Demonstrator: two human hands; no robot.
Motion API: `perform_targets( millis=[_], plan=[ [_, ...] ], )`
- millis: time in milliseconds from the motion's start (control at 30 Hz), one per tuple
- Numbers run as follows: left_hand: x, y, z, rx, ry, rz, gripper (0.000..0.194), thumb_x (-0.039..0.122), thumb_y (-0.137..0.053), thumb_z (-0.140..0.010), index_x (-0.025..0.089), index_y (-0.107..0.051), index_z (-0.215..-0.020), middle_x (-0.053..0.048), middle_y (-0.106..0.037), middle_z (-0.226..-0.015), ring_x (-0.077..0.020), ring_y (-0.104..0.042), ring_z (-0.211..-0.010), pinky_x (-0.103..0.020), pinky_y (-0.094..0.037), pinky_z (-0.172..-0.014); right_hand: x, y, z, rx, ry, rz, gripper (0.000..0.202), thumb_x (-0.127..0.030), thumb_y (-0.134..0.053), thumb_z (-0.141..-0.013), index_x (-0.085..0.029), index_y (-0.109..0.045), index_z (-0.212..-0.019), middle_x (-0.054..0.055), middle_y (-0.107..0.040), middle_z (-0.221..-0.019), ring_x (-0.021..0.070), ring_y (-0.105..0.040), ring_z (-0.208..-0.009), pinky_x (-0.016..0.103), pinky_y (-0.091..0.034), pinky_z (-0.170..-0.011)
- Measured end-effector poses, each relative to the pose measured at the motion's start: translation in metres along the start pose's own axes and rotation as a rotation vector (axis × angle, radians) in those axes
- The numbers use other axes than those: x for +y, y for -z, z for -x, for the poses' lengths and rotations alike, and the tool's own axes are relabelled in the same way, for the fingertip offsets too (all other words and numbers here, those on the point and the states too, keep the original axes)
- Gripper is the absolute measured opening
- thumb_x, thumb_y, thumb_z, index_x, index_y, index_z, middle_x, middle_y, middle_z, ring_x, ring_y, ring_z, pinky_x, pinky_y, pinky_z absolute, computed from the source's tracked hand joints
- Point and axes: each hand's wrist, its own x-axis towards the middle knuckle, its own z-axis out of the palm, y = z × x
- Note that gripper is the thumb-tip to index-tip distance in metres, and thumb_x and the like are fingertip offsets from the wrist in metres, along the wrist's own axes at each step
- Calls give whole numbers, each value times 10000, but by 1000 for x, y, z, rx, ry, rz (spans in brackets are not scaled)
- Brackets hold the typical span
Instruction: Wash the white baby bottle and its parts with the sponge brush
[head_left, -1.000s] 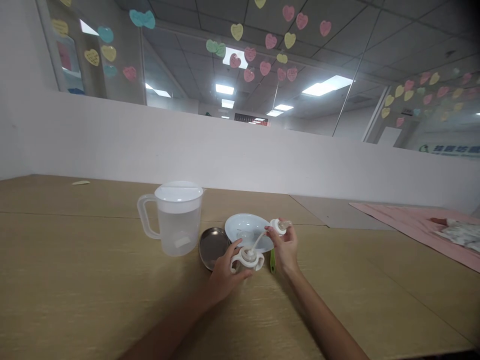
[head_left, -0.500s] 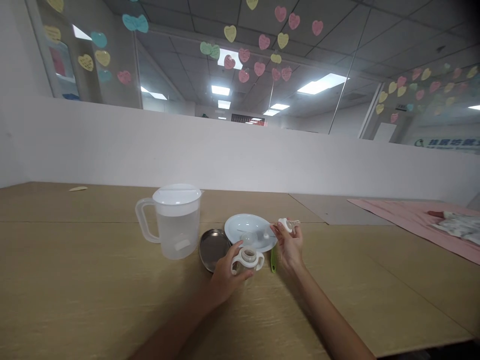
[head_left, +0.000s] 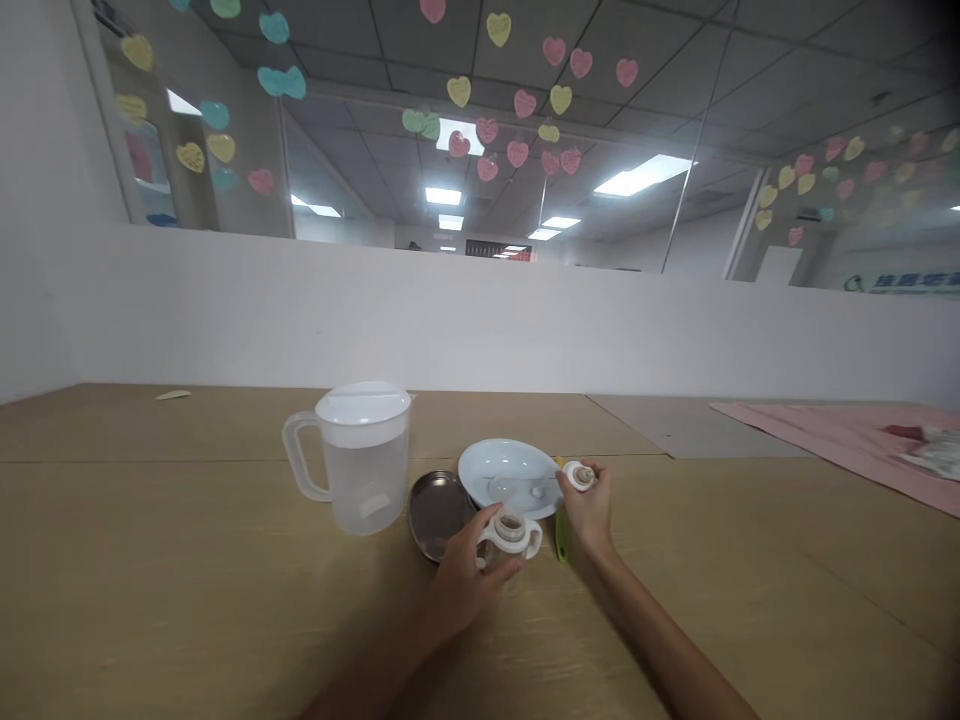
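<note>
- Left hand [head_left: 469, 575] wrapped around a small clear bottle with white side handles [head_left: 510, 535], standing upright on the wooden surface [head_left: 187, 590], fingers closed on its near side.
- Right hand [head_left: 589, 510] just to the right of the bottle, pinching a small white round cap piece [head_left: 578, 476] between fingertips, raised slightly above the surface.
- Cap piece apart from the bottle, up and to its right, near the rim of a white plate [head_left: 510, 475].
- Round metal dish [head_left: 435, 510] lying just left of the bottle, partly behind the left hand.
- Green utensil [head_left: 560, 535] between the two hands, mostly hidden by the right hand; kind not clear.
- Lidded clear jug [head_left: 360, 460] farther left, holding water.
- Bottle body largely covered by the left hand; contents not discernible.
- Small items on the plate too faint to identify.
- Pink cloth [head_left: 847, 440] at far right, cut off by the edge.
</note>
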Motion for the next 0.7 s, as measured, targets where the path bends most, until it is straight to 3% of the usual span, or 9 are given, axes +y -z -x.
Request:
perform_targets(
  millis=[67,200,267,467,700],
  plan=[
    [-1,0,1,-7,-34,9,599,297,-666,-689,234,-481,-1255,-46,-552,-1277,-226,-493,-1179,-350,-352,-1027,1,2,0,-38,99,131,376,-351,-621,-664,-208,-442,-962,17,-552,-872,171,-560,-772,307,-458,-686],
    [1,-1,1,-17,-49,16,582,305,-658,-704,231,-480,-1252,-45,-558,-1266,-217,-511,-1149,-347,-375,-1007,-8,4,6,-395,285,309,295,-371,-578,-700,-205,-484,-927,24,-577,-852,195,-558,-770,338,-442,-718],
    [3,0,1,-22,-25,15,580,309,-662,-699,238,-485,-1247,-47,-565,-1256,-222,-517,-1139,-347,-393,-987,-13,3,9,-503,316,389,317,-408,-581,-710,-205,-495,-939,28,-593,-832,209,-561,-755,345,-439,-700],
    [3,1,-1,-41,-53,34,587,307,-636,-723,231,-450,-1274,-47,-548,-1270,-206,-506,-1146,-316,-431,-945,-18,4,7,-459,394,495,388,-526,-575,-709,-197,-511,-904,42,-623,-823,222,-573,-784,347,-439,-709],
    [2,0,2,-20,-62,22,582,344,-633,-728,231,-459,-1272,-56,-543,-1275,-223,-503,-1146,-350,-417,-965,-23,9,7,-434,372,606,478,-647,-558,-673,-200,-539,-843,-11,-580,-569,164,-522,-487,254,-351,-489]
  ],
)
